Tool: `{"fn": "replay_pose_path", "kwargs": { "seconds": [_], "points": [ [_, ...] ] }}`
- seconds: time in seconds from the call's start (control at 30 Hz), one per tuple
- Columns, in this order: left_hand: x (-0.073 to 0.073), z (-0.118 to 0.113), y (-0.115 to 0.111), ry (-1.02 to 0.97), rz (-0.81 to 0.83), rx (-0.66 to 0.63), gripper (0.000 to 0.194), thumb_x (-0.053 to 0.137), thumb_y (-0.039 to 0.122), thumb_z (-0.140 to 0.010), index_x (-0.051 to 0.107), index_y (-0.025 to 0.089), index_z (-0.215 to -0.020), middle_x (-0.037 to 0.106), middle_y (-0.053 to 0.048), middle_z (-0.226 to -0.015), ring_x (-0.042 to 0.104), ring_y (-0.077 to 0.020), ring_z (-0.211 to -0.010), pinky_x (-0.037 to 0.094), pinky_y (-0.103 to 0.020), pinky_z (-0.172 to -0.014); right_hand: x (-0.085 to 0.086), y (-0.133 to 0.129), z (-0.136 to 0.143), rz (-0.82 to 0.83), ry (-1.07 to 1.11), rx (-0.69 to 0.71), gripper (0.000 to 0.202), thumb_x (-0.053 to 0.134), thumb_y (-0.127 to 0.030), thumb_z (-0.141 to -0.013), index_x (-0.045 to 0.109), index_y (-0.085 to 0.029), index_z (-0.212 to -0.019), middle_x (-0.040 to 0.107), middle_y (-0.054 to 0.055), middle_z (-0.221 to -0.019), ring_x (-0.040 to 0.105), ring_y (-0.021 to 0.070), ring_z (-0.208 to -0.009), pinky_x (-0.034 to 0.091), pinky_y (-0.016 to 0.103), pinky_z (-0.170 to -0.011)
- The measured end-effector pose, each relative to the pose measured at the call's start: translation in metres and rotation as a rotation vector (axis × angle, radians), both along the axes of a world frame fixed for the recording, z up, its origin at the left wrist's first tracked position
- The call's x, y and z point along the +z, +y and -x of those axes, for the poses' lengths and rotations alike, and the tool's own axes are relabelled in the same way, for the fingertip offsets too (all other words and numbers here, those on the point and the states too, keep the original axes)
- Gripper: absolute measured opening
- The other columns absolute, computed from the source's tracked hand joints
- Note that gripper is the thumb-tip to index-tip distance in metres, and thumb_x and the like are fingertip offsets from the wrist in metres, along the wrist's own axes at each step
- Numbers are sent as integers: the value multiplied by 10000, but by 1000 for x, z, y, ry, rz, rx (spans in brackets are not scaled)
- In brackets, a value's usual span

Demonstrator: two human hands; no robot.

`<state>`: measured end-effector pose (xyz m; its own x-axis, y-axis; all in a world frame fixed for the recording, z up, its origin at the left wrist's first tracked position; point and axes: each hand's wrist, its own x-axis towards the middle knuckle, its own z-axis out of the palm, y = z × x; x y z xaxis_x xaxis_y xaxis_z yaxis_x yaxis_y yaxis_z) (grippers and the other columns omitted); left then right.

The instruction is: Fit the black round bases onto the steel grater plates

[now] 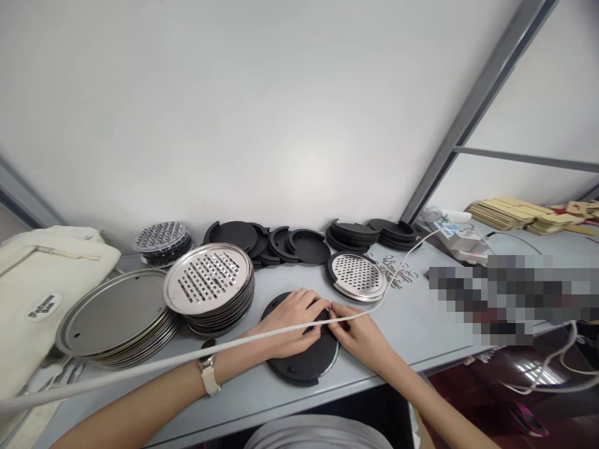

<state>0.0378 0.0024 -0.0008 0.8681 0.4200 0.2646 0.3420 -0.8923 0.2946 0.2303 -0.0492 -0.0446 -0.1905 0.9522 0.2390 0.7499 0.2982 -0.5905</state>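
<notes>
Just in front of me a black round plastic base (304, 368) lies on the table, a thin shiny rim showing along its right edge. My left hand (294, 321) lies across its top, fingers bent over and pressing on it, thumb lower down. At the base's upper right edge my right hand (350, 327) has its fingertips pinched together, right beside the left fingertips. A tiny metallic glint shows there, too small to name. Behind my right hand sits a perforated metal grater disc (359, 274) in a black holder, and several bent wire clips (395, 269) lie beside it.
Stacked grater discs (210, 280) and plain metal discs (116, 312) stand left, near a cream bag (60, 274). Black round holders (309, 246) line the wall. A white cable (262, 337) crosses in front of my arms. Wooden pieces (505, 213) lie far right.
</notes>
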Motion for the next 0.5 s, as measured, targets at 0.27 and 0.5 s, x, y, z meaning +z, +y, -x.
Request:
{"fn": "replay_pose_path", "kwargs": {
  "seconds": [0.27, 0.5],
  "points": [
    [3, 1, -1, 6, -5, -2, 336, 481, 137, -872, 468, 188, -1203, 525, -83, -1089, 503, -237, -1023, 438, -382, -923, 2, -1, 0, -9, 2, 3, 138, 429, -199, -875, 457, -210, -741, 519, -16, -638, 450, 144, -587, 317, 243, -568],
    [2, 1, 0, 5, -6, -4, 331, 484, 140, -870, 465, 186, -1197, 521, -84, -1099, 499, -239, -1033, 441, -387, -927, 3, -1, 1, 5, 6, -1, 134, 421, -210, -886, 479, -207, -765, 541, -8, -649, 474, 147, -585, 322, 248, -567]
  ]
}}
